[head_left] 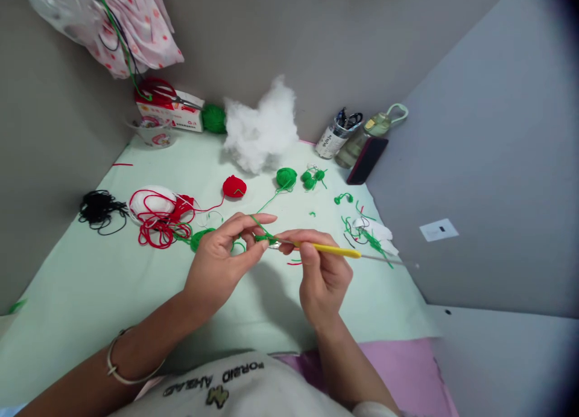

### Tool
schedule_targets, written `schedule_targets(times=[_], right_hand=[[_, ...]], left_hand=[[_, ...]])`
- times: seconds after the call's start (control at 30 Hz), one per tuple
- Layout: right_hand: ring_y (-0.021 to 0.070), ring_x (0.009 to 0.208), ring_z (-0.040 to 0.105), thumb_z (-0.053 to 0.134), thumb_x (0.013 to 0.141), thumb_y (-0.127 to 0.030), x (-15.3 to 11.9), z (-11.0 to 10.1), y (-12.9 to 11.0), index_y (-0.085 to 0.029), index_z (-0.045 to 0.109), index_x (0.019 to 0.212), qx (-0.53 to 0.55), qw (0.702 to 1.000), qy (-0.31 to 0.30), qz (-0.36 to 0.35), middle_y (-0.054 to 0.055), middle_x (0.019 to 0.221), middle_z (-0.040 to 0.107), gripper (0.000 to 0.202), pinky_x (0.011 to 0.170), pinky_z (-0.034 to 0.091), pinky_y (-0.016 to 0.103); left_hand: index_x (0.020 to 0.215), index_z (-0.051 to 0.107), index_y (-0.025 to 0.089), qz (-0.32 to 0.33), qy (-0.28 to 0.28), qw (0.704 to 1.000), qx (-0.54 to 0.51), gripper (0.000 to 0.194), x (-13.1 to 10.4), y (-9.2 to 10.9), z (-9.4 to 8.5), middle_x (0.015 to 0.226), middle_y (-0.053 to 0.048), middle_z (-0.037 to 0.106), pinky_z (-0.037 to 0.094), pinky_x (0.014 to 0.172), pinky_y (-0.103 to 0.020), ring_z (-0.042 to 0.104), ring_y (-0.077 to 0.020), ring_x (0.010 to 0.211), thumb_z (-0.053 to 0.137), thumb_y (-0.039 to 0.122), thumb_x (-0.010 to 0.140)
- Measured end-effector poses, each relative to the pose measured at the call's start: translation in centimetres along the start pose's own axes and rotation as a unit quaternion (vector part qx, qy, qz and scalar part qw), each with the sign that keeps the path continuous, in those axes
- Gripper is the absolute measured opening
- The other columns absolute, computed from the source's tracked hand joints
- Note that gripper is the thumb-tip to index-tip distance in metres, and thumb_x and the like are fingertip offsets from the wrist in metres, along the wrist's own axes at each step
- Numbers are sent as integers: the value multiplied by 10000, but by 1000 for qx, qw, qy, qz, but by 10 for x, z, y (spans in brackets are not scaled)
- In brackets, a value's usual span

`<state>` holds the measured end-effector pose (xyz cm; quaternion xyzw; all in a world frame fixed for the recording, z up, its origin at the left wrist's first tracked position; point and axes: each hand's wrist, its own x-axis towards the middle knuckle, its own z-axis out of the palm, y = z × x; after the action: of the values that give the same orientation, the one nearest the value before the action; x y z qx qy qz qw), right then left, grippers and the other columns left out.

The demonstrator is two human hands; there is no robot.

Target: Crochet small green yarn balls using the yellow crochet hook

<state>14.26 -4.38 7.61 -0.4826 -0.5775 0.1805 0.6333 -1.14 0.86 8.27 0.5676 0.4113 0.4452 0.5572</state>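
Note:
My right hand [323, 278] grips a crochet hook [337, 249] by its yellow handle, the metal shaft pointing left. At the hook's tip is a small piece of green crochet work [266, 239], pinched between the thumb and fingers of my left hand [224, 251]. A strand of green yarn runs over the left index finger and up to a small green yarn ball [286, 178] on the table. How the loops sit on the hook is too small to make out.
On the left lie black yarn [102, 210], white yarn [151, 204] and tangled red yarn [156, 233]. White stuffing [262, 127] stands at the back. A pen cup [332, 140], a bottle [357, 145] and a phone [368, 161] line the right wall, with yarn scraps [373, 241] nearer.

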Motion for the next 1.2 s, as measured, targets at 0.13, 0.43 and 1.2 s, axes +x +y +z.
schedule_targets(times=[0.13, 0.43, 1.2], right_hand=[[202, 937, 757, 562, 1001, -87, -6, 3, 7, -280, 706, 1265, -141, 977, -34, -157, 67, 1055, 790, 357, 786, 628, 350], [192, 847, 720, 582, 1019, -151, -1, -2, 3, -315, 776, 1157, -26, 998, 19, -46, 44, 982, 792, 289, 724, 598, 349], [104, 607, 569, 809, 863, -452, 21, -8, -7, -211, 783, 879, 344, 888, -13, 305, 1, 720, 665, 243, 602, 535, 239]], left_hand=[[1139, 821, 276, 34, 47, 998, 1, 342, -4, 1, 8, 853, 21, 634, 480, 792, -261, 544, -110, 734, 777, 135, 830], [1203, 816, 214, -207, -82, 925, -307, 379, 4, 11, 1, 500, 109, 351, 445, 705, -190, 297, -65, 537, 861, 276, 831], [1191, 813, 235, -181, -148, 919, -317, 441, 6, 16, 4, 861, 7, 651, 424, 659, -223, 490, -66, 635, 891, 225, 757]])
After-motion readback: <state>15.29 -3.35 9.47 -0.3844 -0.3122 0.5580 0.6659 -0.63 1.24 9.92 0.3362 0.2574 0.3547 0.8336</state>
